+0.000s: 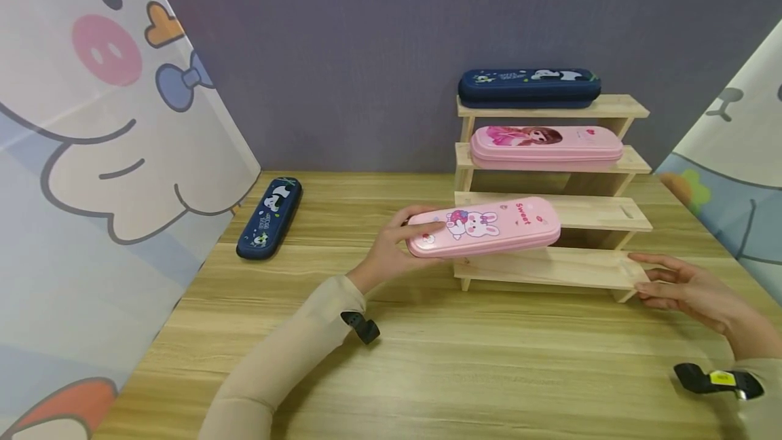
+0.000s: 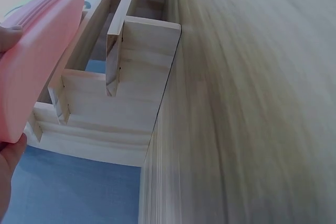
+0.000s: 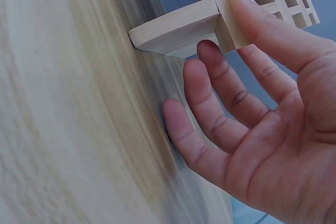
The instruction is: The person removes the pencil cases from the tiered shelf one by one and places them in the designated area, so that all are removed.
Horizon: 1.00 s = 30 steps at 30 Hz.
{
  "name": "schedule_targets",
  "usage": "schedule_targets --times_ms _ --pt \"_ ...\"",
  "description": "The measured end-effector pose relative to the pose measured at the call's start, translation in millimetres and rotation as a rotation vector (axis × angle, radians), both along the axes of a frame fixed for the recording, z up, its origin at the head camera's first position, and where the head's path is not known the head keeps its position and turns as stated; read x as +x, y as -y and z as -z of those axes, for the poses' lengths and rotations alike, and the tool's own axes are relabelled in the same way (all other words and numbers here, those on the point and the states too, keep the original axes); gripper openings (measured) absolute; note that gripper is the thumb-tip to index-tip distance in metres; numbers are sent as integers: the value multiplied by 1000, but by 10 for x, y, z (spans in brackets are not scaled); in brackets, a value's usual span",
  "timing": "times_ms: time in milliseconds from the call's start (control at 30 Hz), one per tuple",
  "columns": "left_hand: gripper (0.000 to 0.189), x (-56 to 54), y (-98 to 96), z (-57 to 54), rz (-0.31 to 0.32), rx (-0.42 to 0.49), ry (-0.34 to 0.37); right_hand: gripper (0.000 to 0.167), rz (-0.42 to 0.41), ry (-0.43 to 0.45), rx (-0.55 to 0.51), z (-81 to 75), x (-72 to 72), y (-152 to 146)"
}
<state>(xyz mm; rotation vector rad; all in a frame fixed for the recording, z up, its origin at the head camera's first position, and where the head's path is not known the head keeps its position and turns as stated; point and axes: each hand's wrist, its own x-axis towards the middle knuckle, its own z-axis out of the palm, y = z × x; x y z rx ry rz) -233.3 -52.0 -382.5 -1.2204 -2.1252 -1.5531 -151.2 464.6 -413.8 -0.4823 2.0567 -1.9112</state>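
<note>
My left hand (image 1: 394, 246) grips a pink pencil case (image 1: 489, 228) by its left end, thumb and fingers on opposite long sides. The case carries a bunny print and the word "Sweet". It is slightly tilted and overlaps the lower two tiers of a stepped wooden rack (image 1: 550, 268) in the head view. At the rack's right end, my right hand (image 1: 690, 290) holds the corner of the lowest tier between thumb and index finger. In the right wrist view its other fingers (image 3: 197, 80) curl loosely below the board.
A navy panda pencil case (image 1: 530, 89) lies on the rack's top tier, and a pink pencil case with a girl print (image 1: 546, 146) on the second. Another navy panda case (image 1: 269, 218) lies on the wooden table (image 1: 427, 372) at left. A grey wall (image 1: 342, 60) stands behind.
</note>
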Motion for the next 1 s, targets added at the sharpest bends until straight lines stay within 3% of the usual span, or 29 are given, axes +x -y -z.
schedule_targets --times_ms 400,600,867,1000 --pt "54 71 258 9 -45 29 12 66 17 -12 27 -15 -7 4" --pt "55 110 365 3 -94 32 41 66 -8 4 -10 -15 -10 6" --pt "49 365 521 -278 -118 31 10 67 -6 5 -6 -6 -8 4" --pt "49 399 614 -299 -158 25 -10 67 -4 2 -4 2 -8 -2"
